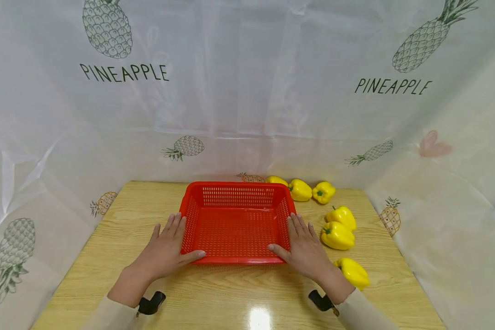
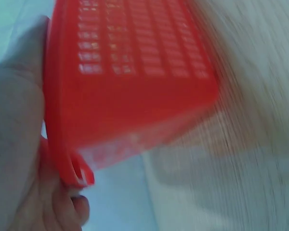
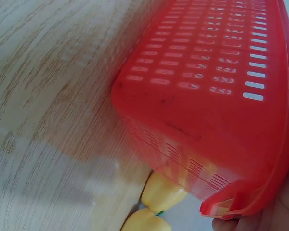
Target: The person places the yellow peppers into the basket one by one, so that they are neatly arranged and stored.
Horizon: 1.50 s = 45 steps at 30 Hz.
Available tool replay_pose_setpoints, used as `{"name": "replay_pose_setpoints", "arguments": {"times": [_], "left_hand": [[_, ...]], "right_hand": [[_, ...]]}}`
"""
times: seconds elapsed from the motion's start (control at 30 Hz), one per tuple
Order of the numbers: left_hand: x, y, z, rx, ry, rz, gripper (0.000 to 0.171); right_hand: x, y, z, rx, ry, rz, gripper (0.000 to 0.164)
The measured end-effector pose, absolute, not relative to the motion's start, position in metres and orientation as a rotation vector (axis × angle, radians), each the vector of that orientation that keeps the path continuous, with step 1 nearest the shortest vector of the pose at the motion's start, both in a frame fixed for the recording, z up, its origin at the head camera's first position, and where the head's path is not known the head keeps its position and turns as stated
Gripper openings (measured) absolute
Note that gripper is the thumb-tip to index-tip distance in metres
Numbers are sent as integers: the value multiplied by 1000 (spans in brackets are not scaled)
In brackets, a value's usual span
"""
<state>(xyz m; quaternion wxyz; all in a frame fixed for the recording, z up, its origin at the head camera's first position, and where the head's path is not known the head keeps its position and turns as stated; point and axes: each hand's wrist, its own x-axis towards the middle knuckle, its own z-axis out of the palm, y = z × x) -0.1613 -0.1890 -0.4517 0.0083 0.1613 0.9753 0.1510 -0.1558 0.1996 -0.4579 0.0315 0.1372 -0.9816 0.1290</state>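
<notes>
A red plastic basket (image 1: pixel 239 260) with slotted sides stands at the middle of the wooden table, its inside showing only its red mesh floor. At its left front corner, my left hand (image 1: pixel 165 247) holds the rim, thumb over the front edge and fingers along the side. My right hand (image 1: pixel 307 250) holds the opposite corner in the same manner. Fingertips (image 2: pixel 79 209) show beneath the rim's end in the left wrist view, which is blurred. In the right wrist view, fingers (image 3: pixel 253 222) also lie under the rim, partly cut off by the frame.
Yellow bell peppers lie right of the basket: a pair (image 1: pixel 338 235) touching, one (image 1: pixel 354 273) beside my right forearm, and several (image 1: pixel 300 190) along the back edge. White pineapple-print sheeting (image 1: pixel 247 105) encloses the table (image 1: pixel 214 298) at the back and sides.
</notes>
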Motion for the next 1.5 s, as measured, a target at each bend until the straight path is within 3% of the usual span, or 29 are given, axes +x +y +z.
{"name": "replay_pose_setpoints", "arguments": {"times": [0.63,0.9,1.5], "left_hand": [[-166,-201,-453,579,3039,397,127],[-165,-199,-453,579,3034,408,128],[-169,-199,-453,571,3017,386,130]], "right_hand": [[-156,203,-464,427,-2997,416,102],[-153,212,-461,493,-2974,409,93],[-138,335,-437,978,-2573,-59,73]]}}
